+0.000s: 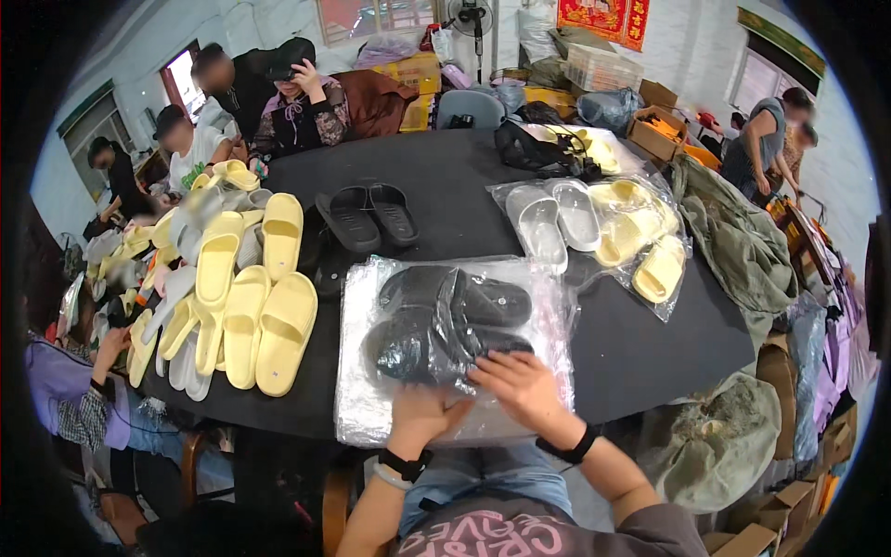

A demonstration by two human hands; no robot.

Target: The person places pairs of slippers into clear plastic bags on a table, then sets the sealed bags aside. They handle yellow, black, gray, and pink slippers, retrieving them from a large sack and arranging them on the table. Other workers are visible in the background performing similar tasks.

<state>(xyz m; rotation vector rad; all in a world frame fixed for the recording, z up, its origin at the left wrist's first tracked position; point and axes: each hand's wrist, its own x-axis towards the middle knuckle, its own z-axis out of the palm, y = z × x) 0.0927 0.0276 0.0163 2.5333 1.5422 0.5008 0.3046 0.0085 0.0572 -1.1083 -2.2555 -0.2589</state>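
A pair of black slippers (pixel 408 343) lies inside a clear plastic bag in front of me, on a stack of clear plastic bags (pixel 357 390). My right hand (pixel 522 388) is open, its fingers stretched out over the near right end of the bagged slippers. At the bag's near edge is my left hand (pixel 425 414); its thumb points right, while its fingers are smeared and partly hidden, so their grip is unclear. Beyond the stack, a second black pair (pixel 367 218) sits unbagged on the dark table (pixel 640 343).
Yellow slippers (pixel 286 330) and grey ones are heaped on the left. Bagged grey slippers (pixel 538 227) and yellow slippers (pixel 640 232) lie at the right. Green cloth (pixel 729 241) drapes by the right edge. A person (pixel 302 102) stands across the table, with others nearby.
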